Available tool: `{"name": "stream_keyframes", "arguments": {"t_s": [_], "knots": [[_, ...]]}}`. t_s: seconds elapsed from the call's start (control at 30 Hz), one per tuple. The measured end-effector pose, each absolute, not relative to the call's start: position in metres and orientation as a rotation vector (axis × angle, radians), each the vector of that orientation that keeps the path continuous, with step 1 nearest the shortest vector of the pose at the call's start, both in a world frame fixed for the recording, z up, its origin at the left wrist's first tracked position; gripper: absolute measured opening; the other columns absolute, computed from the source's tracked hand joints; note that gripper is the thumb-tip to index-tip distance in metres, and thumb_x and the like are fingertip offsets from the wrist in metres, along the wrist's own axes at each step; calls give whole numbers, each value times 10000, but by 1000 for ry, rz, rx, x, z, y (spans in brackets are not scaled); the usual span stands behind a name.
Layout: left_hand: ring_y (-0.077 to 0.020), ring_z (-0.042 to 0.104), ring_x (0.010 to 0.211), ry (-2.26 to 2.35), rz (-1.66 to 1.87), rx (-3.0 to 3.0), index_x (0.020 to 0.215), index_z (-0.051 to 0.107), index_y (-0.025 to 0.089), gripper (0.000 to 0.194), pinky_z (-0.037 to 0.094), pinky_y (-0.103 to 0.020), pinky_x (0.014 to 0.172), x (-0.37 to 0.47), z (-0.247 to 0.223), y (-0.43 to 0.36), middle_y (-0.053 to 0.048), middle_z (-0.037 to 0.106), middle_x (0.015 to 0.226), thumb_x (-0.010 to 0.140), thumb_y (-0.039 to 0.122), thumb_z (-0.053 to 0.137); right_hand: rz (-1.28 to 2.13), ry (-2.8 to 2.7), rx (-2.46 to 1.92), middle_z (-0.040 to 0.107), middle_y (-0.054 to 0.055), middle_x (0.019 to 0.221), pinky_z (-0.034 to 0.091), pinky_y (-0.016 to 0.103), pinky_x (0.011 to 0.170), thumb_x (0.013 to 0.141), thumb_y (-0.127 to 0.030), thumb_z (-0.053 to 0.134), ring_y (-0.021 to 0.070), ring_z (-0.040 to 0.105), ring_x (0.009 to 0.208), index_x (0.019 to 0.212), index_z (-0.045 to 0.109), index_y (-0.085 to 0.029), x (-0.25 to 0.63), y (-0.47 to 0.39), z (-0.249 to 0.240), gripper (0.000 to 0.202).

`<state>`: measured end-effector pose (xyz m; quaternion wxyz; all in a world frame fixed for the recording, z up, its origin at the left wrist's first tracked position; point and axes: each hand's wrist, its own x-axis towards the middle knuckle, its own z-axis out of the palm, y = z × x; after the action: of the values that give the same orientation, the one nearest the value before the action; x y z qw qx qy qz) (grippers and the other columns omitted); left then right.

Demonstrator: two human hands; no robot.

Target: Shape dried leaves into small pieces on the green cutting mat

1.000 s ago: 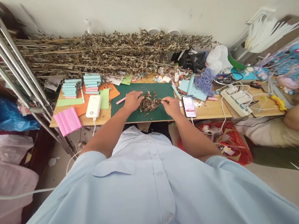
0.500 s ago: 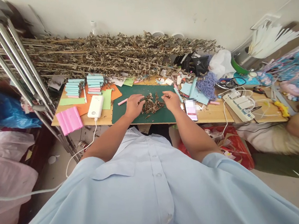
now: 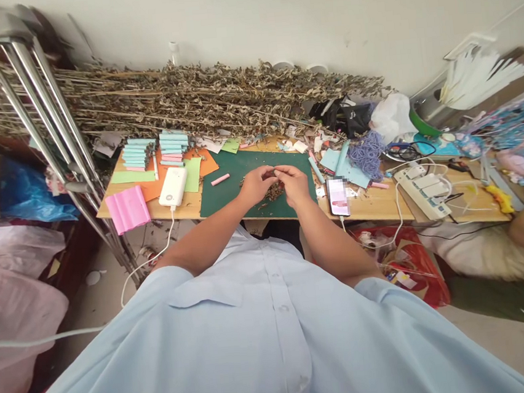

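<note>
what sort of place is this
Probably a small craft workspace, perhaps at home: dried leaves on a green mat, with stacked rolls and purple yarn, on a crowded table.

We wear light blue shirt (image 3: pixel 231 360) — plain, placket (image 3: pixel 275 291) down front, small pale buttons (image 3: pixel 284 308). Pocket flap (image 3: pixel 207 296) on left chest. Left sleeve (image 3: pixel 171 282) and right sleeve (image 3: pixel 375 289) short, loose — forearms (image 3: pixel 213 241), left hand (image 3: pixel 257 186) and right hand (image 3: pixel 295 185) all bare. Below shirt, we see black lower garment (image 3: pixel 287 231).

Left hand (image 3: pixel 257 183), right hand (image 3: pixel 295 183), now together over leaves (image 3: pixel 271 195)
</note>
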<state>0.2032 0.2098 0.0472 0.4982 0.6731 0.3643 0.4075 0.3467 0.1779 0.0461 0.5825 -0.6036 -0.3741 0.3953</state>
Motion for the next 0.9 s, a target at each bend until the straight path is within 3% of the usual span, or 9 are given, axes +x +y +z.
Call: {"name": "stream_keyframes", "arguments": {"t_s": [0.13, 0.3, 0.63, 0.9], "knots": [[-204, 737, 902, 995, 967, 1705, 1071, 773, 174, 209, 575, -322, 856, 199, 48, 208, -54, 797, 992, 885, 196, 682, 932, -876, -1438, 749, 35, 892, 505, 280, 576, 682, -510, 811, 163, 648, 709, 1055, 732, -196, 345, 174, 46, 494], [-209, 708, 948, 1101, 923, 1888, 930, 774, 192, 149, 546, -330, 901, 194, 52, 203, -52, 782, 976, 916, 191, 626, 837, -1012, -1513, 746, 54, 920, 558, 300, 658, 761, -533, 738, 179, 681, 777, 1115, 700, -187, 342, 173, 45, 496], [-200, 653, 874, 1090, 850, 2071, 890, 707, 172, 147, 512, -311, 839, 192, 56, 202, -68, 724, 913, 933, 167, 566, 764, -961, -1515, 723, 56, 906, 594, 336, 733, 817, -474, 657, 178, 669, 769, 1065, 654, -192, 336, 177, 32, 375], [-201, 650, 869, 1084, 841, 2114, 855, 692, 179, 173, 508, -312, 840, 195, 57, 198, -70, 713, 901, 936, 162, 540, 683, -938, -1552, 679, 55, 885, 607, 363, 707, 817, -570, 579, 195, 655, 769, 1077, 630, -211, 343, 176, 22, 446]]}}
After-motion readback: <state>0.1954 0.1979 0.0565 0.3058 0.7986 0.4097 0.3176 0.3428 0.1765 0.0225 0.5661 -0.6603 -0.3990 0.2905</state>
